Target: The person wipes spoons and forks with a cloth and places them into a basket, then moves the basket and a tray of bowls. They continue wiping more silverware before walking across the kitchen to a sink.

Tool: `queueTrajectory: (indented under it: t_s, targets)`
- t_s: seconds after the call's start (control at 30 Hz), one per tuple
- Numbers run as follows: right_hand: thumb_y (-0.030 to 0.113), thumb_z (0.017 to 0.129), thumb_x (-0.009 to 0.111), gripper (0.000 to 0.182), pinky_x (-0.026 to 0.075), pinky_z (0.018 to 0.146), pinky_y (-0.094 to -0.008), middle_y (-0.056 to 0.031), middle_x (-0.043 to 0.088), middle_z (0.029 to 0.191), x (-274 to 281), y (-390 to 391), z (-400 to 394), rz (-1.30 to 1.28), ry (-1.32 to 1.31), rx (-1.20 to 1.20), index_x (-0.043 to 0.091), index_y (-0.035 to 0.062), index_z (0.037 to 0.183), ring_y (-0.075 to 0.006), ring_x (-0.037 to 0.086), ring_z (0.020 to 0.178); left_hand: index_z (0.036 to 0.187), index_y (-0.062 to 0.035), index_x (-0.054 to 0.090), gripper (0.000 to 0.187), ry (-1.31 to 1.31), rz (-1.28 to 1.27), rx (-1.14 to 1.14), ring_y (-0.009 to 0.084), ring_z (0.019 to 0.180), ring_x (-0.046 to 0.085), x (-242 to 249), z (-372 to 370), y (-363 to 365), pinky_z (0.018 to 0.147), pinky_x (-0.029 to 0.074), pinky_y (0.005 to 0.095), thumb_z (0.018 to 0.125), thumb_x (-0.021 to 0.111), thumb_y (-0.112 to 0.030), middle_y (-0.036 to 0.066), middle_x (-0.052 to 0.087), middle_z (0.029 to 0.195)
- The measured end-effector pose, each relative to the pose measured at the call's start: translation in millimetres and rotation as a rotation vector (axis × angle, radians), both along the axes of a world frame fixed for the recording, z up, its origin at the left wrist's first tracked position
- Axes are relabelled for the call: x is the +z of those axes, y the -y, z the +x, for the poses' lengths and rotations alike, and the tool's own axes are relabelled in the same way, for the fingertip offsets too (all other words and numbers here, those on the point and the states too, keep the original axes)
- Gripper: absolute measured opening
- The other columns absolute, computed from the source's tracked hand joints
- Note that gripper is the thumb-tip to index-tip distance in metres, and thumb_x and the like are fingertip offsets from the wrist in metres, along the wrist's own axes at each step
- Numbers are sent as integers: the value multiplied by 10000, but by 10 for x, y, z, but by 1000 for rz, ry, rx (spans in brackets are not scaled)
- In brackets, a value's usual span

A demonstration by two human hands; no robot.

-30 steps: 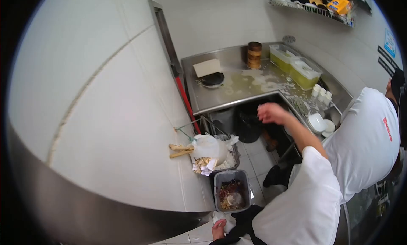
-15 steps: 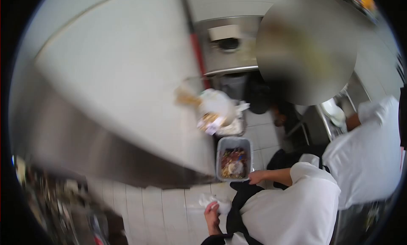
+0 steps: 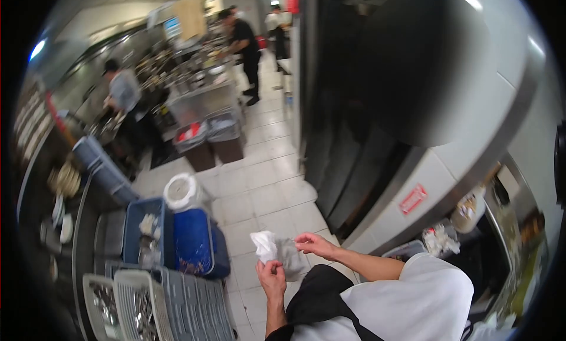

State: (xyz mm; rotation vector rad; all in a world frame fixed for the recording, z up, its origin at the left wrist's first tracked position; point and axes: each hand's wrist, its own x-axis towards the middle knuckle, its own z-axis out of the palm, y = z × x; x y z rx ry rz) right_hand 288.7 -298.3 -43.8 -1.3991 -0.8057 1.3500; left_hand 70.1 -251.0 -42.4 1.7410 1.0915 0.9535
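A crumpled white cloth or paper (image 3: 265, 246) rises from the fingers of my left hand (image 3: 273, 277), which is closed on it at the bottom centre. Just to the right, my right hand (image 3: 314, 245) is raised at about the same height, its thumb and fingers pinched together near a thin, pale, see-through sheet (image 3: 290, 258) that hangs between the hands. Whether that sheet is part of the white piece, I cannot tell. The tiled floor lies below both hands.
Blue bins (image 3: 197, 241), a white bucket (image 3: 184, 190) and grey racks (image 3: 191, 302) with cutlery baskets (image 3: 141, 305) stand left. Two brown trash bins (image 3: 225, 141) are farther off. People (image 3: 243, 46) work at the back. A wall with a red sign (image 3: 413, 199) rises right.
The view has swung left, from the grey food-waste bin to the kitchen aisle. My right hand has left that bin's rim and come near my left hand.
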Motion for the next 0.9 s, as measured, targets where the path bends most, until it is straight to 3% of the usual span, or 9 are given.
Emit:
queueTrajectory:
  t_s: [0.1, 0.2, 0.3, 0.37, 0.43, 0.53, 0.63, 0.8, 0.9]
  targets:
    - [233, 925, 655, 353, 479, 899, -305, -40, 597, 1157, 107, -708, -541, -141, -115, 203, 559, 63, 1219, -118, 574, 1034, 1146, -41, 607, 414, 160, 134, 156, 267, 1120, 542, 267, -367, -299, 928, 460, 361, 736, 621, 14, 137, 540, 1169]
    - [121, 852, 663, 445, 437, 1003, -357, -60, 601, 1195, -193, -1345, -1235, 64, -111, 726, 541, 50, 1275, -169, 537, 1154, 1440, -15, 320, 765, 554, -149, 167, 256, 1230, 482, 452, -621, -586, 1051, 397, 395, 739, 625, 19, 153, 479, 1323]
    - [111, 848, 645, 522, 426, 1014, -355, -74, 568, 1224, -497, -1691, -1734, 157, 45, 1071, 491, 42, 1342, -164, 504, 1199, 1336, -44, 517, 663, 124, 129, 136, 322, 1184, 536, 655, -1095, -1001, 1011, 430, 383, 681, 597, 29, 174, 556, 1268]
    - [125, 842, 651, 556, 427, 1013, -353, -74, 543, 1255, -493, -1997, -1996, 75, -99, 1029, 465, 44, 1360, -168, 497, 1204, 1324, -82, 541, 657, 7, 224, 154, 394, 1083, 547, 750, -1329, -1371, 964, 451, 424, 678, 611, 15, 173, 569, 1206]
    - [139, 835, 657, 592, 428, 1012, -351, -73, 517, 1286, -324, -2398, -2243, 23, -203, 924, 439, 46, 1377, -172, 491, 1210, 1319, -63, 538, 637, -45, 206, 288, 357, 1110, 555, 914, -1578, -1651, 966, 449, 402, 693, 616, 26, 172, 568, 1223]
    - [187, 815, 665, 680, 413, 1025, -356, -85, 449, 1361, 138, -2984, -2672, -26, -336, 899, 370, 57, 1414, -198, 481, 1231, 1319, -43, 529, 596, 94, 139, 429, 328, 1127, 565, 1225, -1953, -2036, 967, 445, 383, 733, 615, 25, 174, 566, 1238]
    - [176, 794, 647, 696, 386, 1046, -383, -109, 494, 1323, 578, -3544, -3055, -141, -869, 1090, 368, 43, 1418, -239, 519, 1213, 1333, -33, 509, 558, 262, 110, 549, 323, 1126, 566, 1523, -2265, -2292, 969, 440, 380, 785, 611, -1, 181, 561, 1246]
    - [159, 837, 668, 656, 421, 1016, -363, -95, 551, 1282, 962, -4177, -3617, -11, -611, 1351, 385, 12, 1410, -212, 539, 1188, 1393, -13, 462, 569, 254, -25, 650, 246, 1244, 508, 1965, -2756, -2283, 978, 450, 352, 869, 678, -60, 162, 490, 1396]
    - [201, 887, 669, 577, 443, 987, -352, -121, 567, 1295, 998, -4457, -3925, 70, -550, 1216, 447, -21, 1371, -207, 557, 1169, 1360, -81, 515, 551, -343, 190, 1136, 348, 1343, 406, 1732, -3506, -2101, 1002, 460, 386, 845, 711, -76, 197, 377, 1485]
